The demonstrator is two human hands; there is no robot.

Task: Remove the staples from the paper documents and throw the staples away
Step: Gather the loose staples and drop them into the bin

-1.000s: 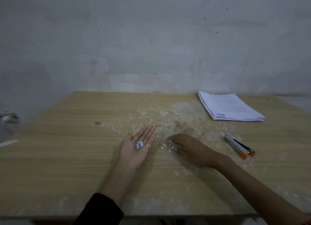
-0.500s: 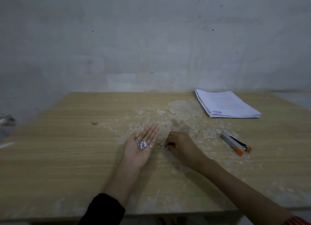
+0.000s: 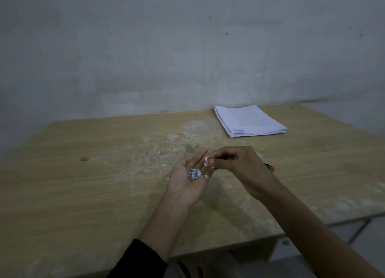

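My left hand (image 3: 188,181) is raised palm up above the wooden table (image 3: 83,184), cupping a small heap of removed staples with paper scraps (image 3: 194,173). My right hand (image 3: 235,165) hovers over the left fingertips and pinches a few more staple scraps (image 3: 206,162) between thumb and fingers. A stack of white paper documents (image 3: 250,120) lies at the back right of the table. Behind my right hand only an orange tip of the stapler tool (image 3: 271,167) shows.
The tabletop centre is scuffed with pale worn patches (image 3: 158,150). A grey wall (image 3: 187,48) stands directly behind the table. The table's front edge (image 3: 239,247) runs near my forearms, with floor visible at the lower right.
My right hand picked scraps off the table and lifted them over the left palm. The left hand rose slightly. The camera view shifted, so the stapler tool is now mostly hidden.
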